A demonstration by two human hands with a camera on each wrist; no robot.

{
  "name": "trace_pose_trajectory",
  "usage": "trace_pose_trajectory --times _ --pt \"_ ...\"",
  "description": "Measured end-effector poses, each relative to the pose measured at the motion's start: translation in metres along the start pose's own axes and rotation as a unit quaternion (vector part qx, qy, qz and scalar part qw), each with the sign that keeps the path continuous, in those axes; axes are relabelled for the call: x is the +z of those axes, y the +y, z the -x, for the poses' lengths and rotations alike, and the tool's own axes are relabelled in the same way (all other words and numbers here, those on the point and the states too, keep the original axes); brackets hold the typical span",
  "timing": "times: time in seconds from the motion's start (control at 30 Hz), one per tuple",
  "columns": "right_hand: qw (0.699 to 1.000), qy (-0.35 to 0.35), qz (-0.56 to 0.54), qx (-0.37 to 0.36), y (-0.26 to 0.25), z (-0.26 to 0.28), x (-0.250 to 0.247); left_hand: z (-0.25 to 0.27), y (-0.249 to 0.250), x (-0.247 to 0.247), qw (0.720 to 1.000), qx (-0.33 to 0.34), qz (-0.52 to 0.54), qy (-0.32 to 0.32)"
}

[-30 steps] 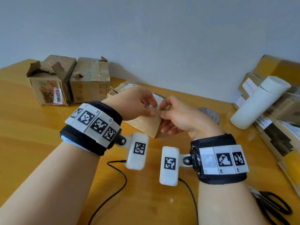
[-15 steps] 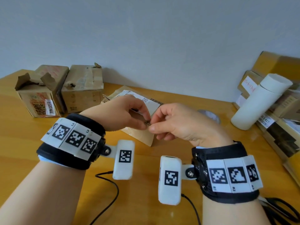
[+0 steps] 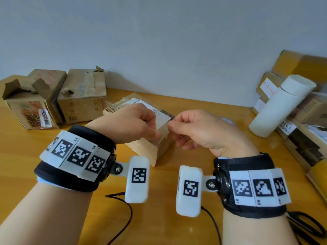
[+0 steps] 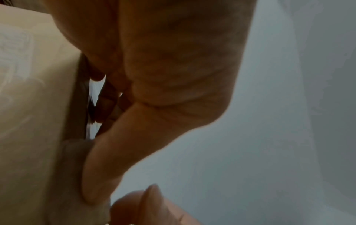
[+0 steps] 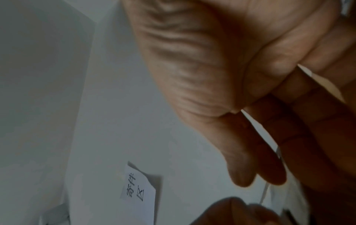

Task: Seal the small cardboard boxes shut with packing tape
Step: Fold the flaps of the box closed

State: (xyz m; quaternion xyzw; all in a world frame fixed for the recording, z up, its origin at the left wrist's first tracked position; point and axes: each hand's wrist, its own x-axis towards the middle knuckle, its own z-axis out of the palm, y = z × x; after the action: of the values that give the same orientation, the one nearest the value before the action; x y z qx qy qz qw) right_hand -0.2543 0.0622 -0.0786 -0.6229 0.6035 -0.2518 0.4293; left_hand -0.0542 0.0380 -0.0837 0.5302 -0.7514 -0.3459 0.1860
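A small brown cardboard box (image 3: 146,149) with a white shipping label lies on the wooden table (image 3: 26,156) in front of me. Both hands hover over its near right corner. My left hand (image 3: 155,132) pinches one end of a thin, pale strip that looks like clear tape, thumb against curled fingers. My right hand (image 3: 170,126) pinches the other end, a finger's width away. The left wrist view shows the box side (image 4: 29,106) beside the left thumb (image 4: 96,175). A grey tape roll (image 3: 229,120) peeks out behind the right hand.
Two worn cardboard boxes (image 3: 31,106) (image 3: 83,99) stand at the back left, one with torn flaps up. A white tube (image 3: 281,106) leans on stacked boxes (image 3: 311,135) at the right. Black scissors (image 3: 311,225) lie near the right wrist. Black cables (image 3: 127,209) trail toward me.
The fingertips of both hands have come together over the box corner into a pinch, and the wrists have drawn back toward me. The box has not moved.
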Motion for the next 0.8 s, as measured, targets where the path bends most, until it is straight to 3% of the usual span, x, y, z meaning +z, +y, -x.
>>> trace_pose_trajectory --times 0.23,0.53,0.8 --pt "1.0 -0.001 0.018 -0.004 -0.002 -0.004 0.009 -0.003 0.002 0.005 0.99 -0.001 -0.139 -0.018" --pt "0.999 -0.016 0.041 -0.016 0.0 -0.004 0.007 -0.002 -0.005 -0.002 0.998 0.053 -0.022 -0.031" --pt "0.988 0.009 0.147 -0.04 -0.01 0.002 0.012 0.0 -0.01 -0.005 0.994 0.081 0.058 -0.048"
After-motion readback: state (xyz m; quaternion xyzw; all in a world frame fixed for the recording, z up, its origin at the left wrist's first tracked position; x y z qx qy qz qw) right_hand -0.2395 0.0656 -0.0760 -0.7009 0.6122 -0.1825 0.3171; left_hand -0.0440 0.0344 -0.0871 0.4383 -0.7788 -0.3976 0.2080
